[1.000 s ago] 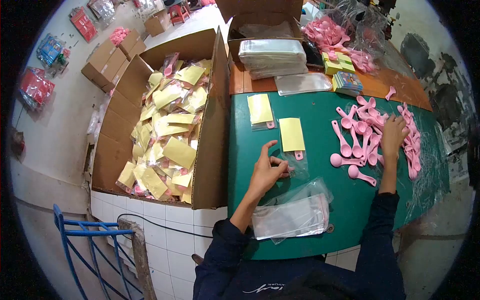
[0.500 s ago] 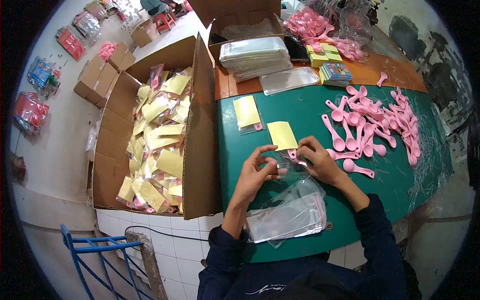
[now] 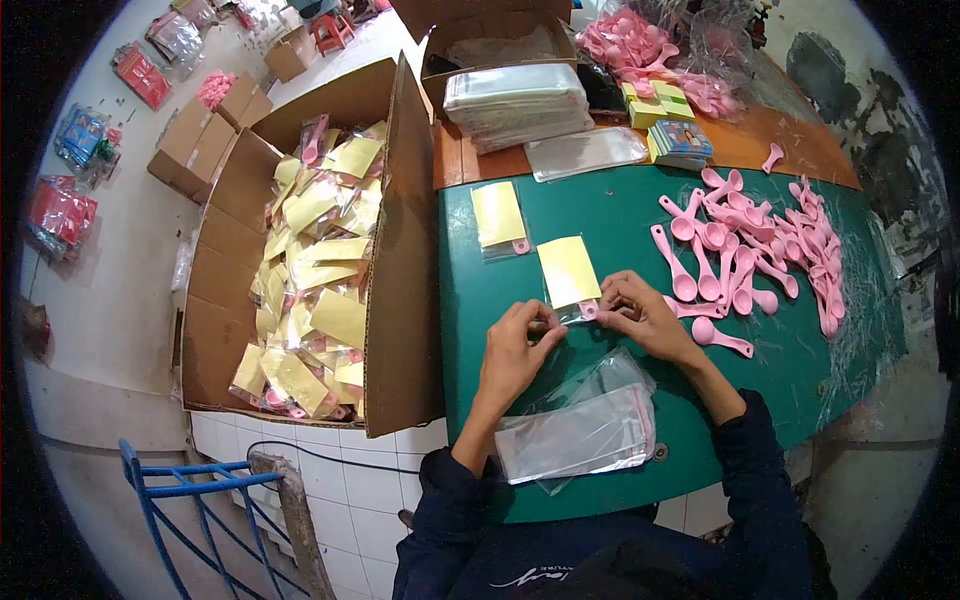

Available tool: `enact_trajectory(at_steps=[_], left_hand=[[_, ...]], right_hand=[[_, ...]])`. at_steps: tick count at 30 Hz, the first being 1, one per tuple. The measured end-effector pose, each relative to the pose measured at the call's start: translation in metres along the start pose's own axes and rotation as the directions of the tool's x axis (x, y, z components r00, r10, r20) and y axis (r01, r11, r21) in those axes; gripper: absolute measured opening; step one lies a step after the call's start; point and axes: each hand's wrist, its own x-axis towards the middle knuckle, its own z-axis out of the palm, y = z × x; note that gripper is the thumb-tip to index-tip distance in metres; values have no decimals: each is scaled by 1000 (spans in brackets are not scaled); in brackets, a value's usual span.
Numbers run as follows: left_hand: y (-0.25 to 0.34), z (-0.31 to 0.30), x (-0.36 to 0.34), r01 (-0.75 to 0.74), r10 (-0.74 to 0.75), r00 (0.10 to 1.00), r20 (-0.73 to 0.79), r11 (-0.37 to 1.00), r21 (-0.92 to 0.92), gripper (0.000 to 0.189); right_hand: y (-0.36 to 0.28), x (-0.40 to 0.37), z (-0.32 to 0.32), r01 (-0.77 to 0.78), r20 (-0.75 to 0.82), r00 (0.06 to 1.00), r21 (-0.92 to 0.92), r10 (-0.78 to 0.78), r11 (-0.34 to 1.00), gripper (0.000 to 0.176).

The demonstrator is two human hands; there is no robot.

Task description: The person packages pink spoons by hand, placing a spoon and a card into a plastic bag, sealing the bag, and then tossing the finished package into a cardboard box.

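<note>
A clear plastic bag (image 3: 572, 316) lies on the green table, holding a yellow card (image 3: 568, 272) and a pink spoon whose handle end (image 3: 588, 310) shows below the card. At the bag's lower left corner, my left hand (image 3: 514, 354) pinches the edge between thumb and finger. My right hand (image 3: 648, 322) is closed on the lower right corner, beside the spoon handle. Nearer my body lies a stack of clear bags (image 3: 575, 435). Another packed bag with a yellow card (image 3: 498, 214) lies up and to the left.
Many pink spoons (image 3: 740, 240) are heaped on the right. A large cardboard box (image 3: 408, 260) full of packed bags stands left of the table. Bag stacks (image 3: 515, 95) and picture cards (image 3: 682, 140) sit at the back. A blue metal frame (image 3: 190, 490) stands lower left.
My hands have come down onto the bag's lower edge, their fingers now pinched at its two corners. The loose plastic below the card lies flatter. The view has shifted slightly.
</note>
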Motion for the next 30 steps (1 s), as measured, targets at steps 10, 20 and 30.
enact_trajectory(at_steps=[10,20,30], left_hand=[[-10,6,6,152,-152,988,-12,988,-26,21],[-11,15,8,145,-176,980,-97,953,-267,24],[-15,15,12,27,-40,992,-116,994,-110,33]], right_hand=[[10,8,6,-168,-127,974,157,189,973,13],[9,8,11,-143,-210,960,197,184,970,11],[-5,8,3,-137,-216,971,-148,103,979,25]])
